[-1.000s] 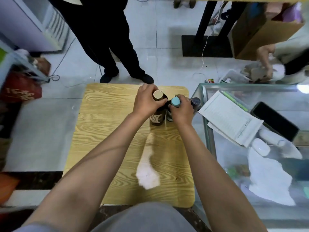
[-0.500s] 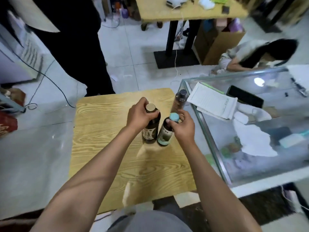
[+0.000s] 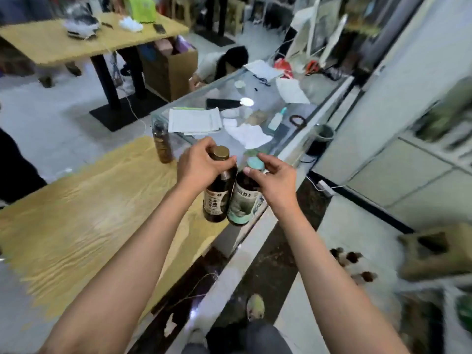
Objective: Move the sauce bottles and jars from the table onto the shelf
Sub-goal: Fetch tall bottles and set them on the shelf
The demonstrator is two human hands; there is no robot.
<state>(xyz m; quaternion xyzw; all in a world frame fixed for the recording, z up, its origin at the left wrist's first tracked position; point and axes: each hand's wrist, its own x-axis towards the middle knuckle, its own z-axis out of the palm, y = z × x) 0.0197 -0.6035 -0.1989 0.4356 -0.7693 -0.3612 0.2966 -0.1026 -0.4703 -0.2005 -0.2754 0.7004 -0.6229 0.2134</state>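
Gold-capped bottle: a dark glass sauce bottle with a round gold metal cap and a brown-and-cream paper label (image 3: 217,192), at frame centre, held off the counter.
Teal-capped bottle: a dark glass sauce bottle with a smooth round teal cap and a pale green label (image 3: 241,200), touching the first on its right, also in the air.
Third bottle: a tall clear cylinder of brown contents with a dark cap (image 3: 162,144), upright at the far edge of the counter, upper left of the hands.
Left hand (image 3: 199,166): grip curled round the gold-capped bottle's neck, forearm stretched up from lower left.
Right hand (image 3: 274,178): fingertips pinching the teal-capped bottle's neck under the cap, remaining fingers fanned loosely.
Counter: pale yellow wood-grain counter (image 3: 76,213), left half of the frame.
Glass case: a clear, metal-edged display case (image 3: 281,149) strewn with papers, above the hands.
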